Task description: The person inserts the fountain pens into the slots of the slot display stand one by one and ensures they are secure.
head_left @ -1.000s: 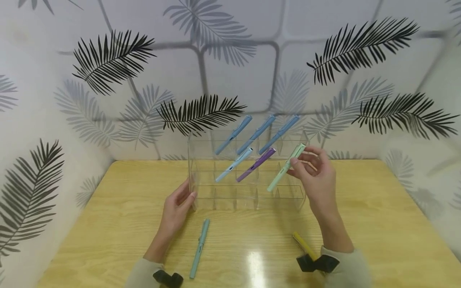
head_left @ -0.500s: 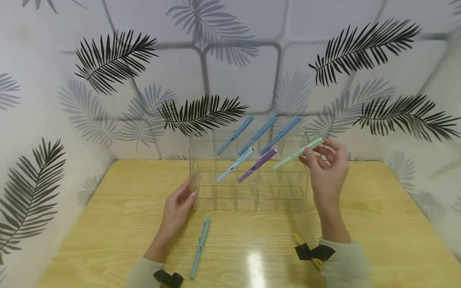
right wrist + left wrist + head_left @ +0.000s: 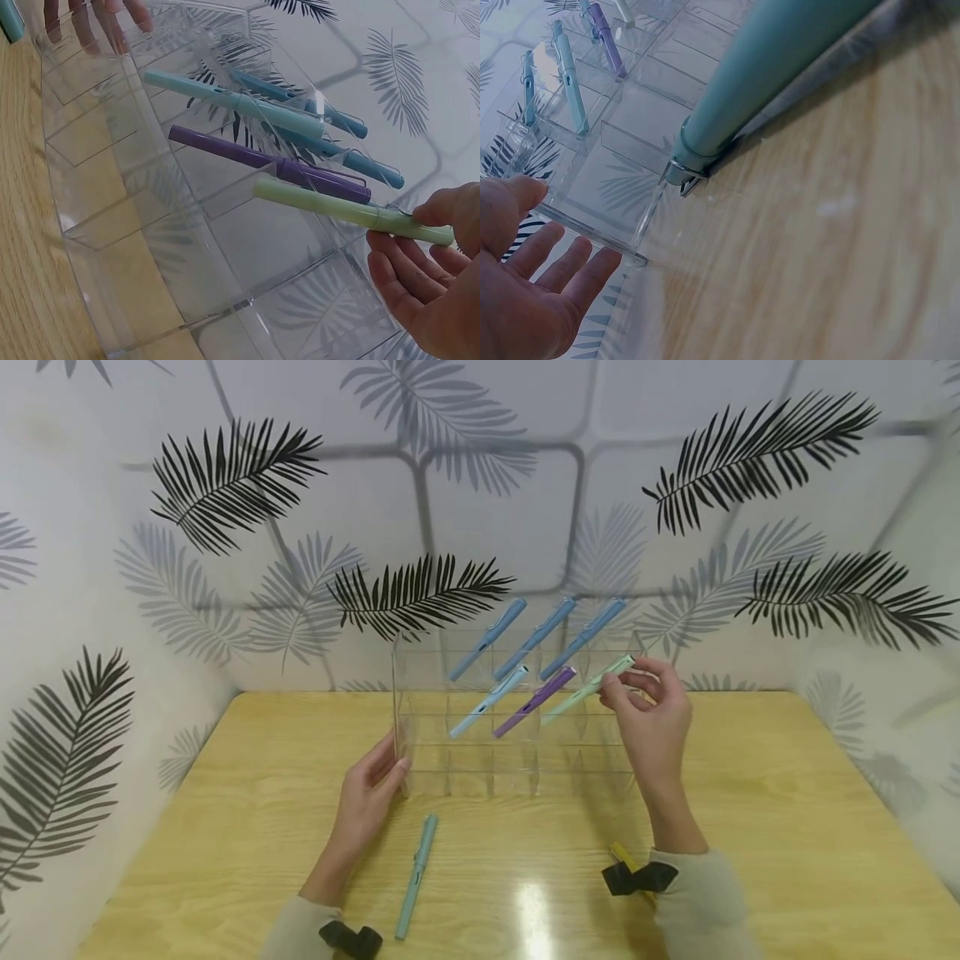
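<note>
My right hand [image 3: 651, 706] pinches the capped end of a light green pen [image 3: 322, 202] between thumb and fingers. The pen slants over the middle tier of a clear acrylic rack [image 3: 513, 783], right of a purple pen [image 3: 534, 703]. A light blue pen [image 3: 489, 702] lies left of the purple one. Three blue pens [image 3: 573, 642] lean on the top tier. At the rack's left side, my left hand [image 3: 369, 789] holds the side panel, thumb at its front edge and fingers outside, as the left wrist view [image 3: 547, 292] also shows.
A teal pen [image 3: 416, 877] lies on the wooden table [image 3: 247, 827] in front of the rack's left end. A yellow pen [image 3: 624, 857] lies partly hidden under the right wrist. Behind the rack stands a leaf-patterned wall [image 3: 487, 527].
The light green pen, held by my right hand, swung out to the right and flatter, then came back left beside the purple pen. My left hand and the rack stayed in place.
</note>
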The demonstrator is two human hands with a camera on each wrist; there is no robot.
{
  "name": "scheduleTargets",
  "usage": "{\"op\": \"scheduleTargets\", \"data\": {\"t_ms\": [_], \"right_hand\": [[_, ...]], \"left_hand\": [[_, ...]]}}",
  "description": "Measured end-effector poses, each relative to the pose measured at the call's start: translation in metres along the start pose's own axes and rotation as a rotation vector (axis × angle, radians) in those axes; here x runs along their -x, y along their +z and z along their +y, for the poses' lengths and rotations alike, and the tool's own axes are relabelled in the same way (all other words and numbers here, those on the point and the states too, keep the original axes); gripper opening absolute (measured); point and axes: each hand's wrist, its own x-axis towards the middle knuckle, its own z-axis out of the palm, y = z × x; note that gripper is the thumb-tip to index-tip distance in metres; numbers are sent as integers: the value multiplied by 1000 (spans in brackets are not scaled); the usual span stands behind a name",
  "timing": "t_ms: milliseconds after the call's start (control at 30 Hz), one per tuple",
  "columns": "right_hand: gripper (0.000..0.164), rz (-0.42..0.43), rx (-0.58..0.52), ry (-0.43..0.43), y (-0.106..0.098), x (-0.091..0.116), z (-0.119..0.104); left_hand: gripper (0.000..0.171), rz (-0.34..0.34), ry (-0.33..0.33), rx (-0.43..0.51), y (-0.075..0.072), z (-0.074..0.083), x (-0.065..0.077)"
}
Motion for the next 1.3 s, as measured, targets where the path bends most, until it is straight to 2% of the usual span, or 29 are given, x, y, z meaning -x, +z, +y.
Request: {"op": "scheduleTargets", "data": {"t_ms": [300,500,900,1133,1300], "right_hand": [[28,-28,226,-1,7,0,1],[25,-61,411,7,9,-2,1],[26,-142,598,106,8,-10,-13],[24,-251,732,76,4,-14,-21],[25,-248,778,79,2,-13,-24]], "left_hand": [[51,12,19,13,1,1,0],[51,11,-13,31,2,1,1],[52,5,-10,27,0,3,0],[51,15,-2,29,0,3,0],[51,16,-22,17,1,3,0]]}}
